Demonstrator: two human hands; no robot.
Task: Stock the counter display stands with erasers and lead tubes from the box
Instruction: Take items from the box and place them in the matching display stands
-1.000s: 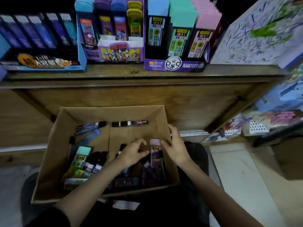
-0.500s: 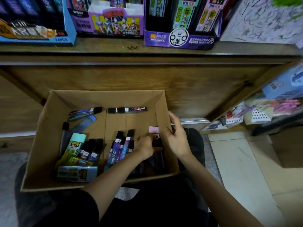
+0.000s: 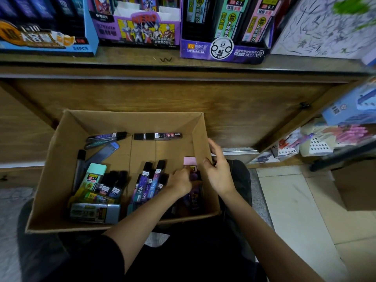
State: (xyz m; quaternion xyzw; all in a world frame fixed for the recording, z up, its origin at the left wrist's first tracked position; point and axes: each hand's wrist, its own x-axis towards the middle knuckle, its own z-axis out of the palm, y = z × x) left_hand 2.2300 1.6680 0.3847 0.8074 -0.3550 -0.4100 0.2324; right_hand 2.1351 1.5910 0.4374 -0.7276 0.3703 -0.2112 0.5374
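Observation:
An open cardboard box [image 3: 61, 159] rests on my lap and holds several lead tubes and cases. My left hand [image 3: 180, 182] reaches into its right side, fingers curled on a pink-capped lead case [image 3: 190, 161] that stands against the right wall. Its lower part is hidden by my fingers. My right hand [image 3: 219, 171] grips the box's right wall, thumb inside, fingers outside. A mint-capped case [image 3: 95, 174] and a long dark tube [image 3: 157, 136] lie further left. Three display stands sit on the counter above: blue [image 3: 44, 39], purple hero-print [image 3: 142, 31], purple lead-case [image 3: 221, 50].
The wooden counter [image 3: 122, 60] runs across the top, with its brown front panel just behind the box. To the right, an open lower shelf holds pink pens [image 3: 350, 134] and packets. Pale floor tiles [image 3: 295, 200] lie at the lower right.
My view has tilted down and nearer the box. My left hand has slid right and closed on the pink-capped case. My right hand stays on the box wall.

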